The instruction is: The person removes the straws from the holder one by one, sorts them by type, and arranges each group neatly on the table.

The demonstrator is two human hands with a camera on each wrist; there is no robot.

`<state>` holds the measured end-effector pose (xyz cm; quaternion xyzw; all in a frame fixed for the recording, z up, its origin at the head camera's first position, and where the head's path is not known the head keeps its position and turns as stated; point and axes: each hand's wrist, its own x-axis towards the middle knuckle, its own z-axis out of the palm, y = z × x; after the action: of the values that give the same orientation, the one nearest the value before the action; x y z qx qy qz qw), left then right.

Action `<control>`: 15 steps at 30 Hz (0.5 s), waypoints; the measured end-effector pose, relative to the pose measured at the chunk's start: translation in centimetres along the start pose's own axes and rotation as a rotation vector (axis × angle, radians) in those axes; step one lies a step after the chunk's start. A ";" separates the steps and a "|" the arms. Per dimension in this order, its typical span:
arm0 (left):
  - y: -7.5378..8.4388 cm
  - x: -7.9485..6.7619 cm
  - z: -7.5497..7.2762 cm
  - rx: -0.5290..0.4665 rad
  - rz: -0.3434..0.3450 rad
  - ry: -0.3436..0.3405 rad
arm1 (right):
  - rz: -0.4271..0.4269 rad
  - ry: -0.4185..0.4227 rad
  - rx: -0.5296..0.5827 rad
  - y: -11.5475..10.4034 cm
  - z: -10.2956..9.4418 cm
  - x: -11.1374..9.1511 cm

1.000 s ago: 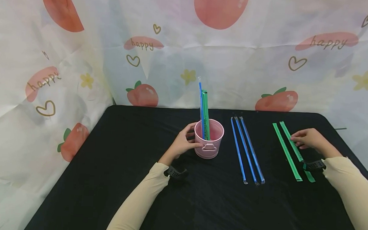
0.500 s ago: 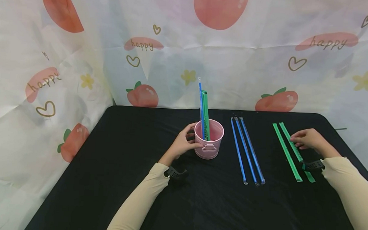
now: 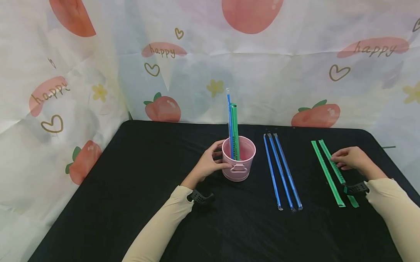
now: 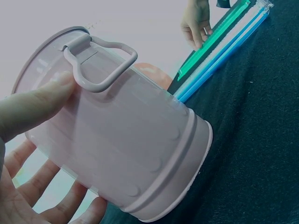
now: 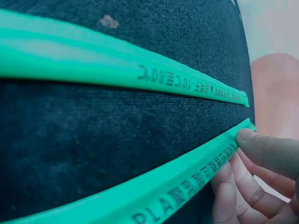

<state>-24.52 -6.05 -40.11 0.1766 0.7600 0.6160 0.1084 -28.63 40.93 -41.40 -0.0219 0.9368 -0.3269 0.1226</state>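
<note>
My left hand (image 3: 209, 162) grips a small pink bucket (image 3: 235, 176) from its left side. In the left wrist view the thumb lies by the bucket's wire handle (image 4: 105, 86), with the other fingers round the far side. A blue straw (image 3: 229, 108) and green paper-wrapped straws (image 3: 234, 128) stand upright in the bucket. Over on the right, my right hand (image 3: 353, 159) pinches a green wrapped straw (image 5: 187, 179) near its far end, thumb on top. This straw has printed lettering. Beside it, to the left, lies another green wrapped straw (image 3: 328, 173).
Three blue straws in clear wrappers (image 3: 281, 172) lie side by side between the bucket and the green straws. Black cloth covers the table (image 3: 241, 232). A patterned curtain (image 3: 260, 78) hangs close behind its far edge.
My right hand has shifted very slightly left, and the near end of its green straw has moved slightly with it. The left hand and bucket are still.
</note>
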 end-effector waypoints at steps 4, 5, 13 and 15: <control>0.0 0.0 0.0 0.001 0.004 0.003 | 0.001 -0.011 0.001 0.0 0.0 0.0; 0.0 0.0 0.0 0.001 0.004 0.003 | 0.001 -0.013 0.001 0.0 0.0 0.0; 0.0 0.0 0.0 -0.001 0.000 -0.007 | -0.001 -0.010 -0.009 0.0 0.0 0.0; 0.0 0.0 0.0 -0.003 0.003 -0.002 | -0.002 -0.008 -0.010 0.1 0.0 0.1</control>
<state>-24.47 -6.03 -40.16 0.1785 0.7586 0.6172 0.1085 -28.69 40.95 -41.47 -0.0247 0.9380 -0.3220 0.1257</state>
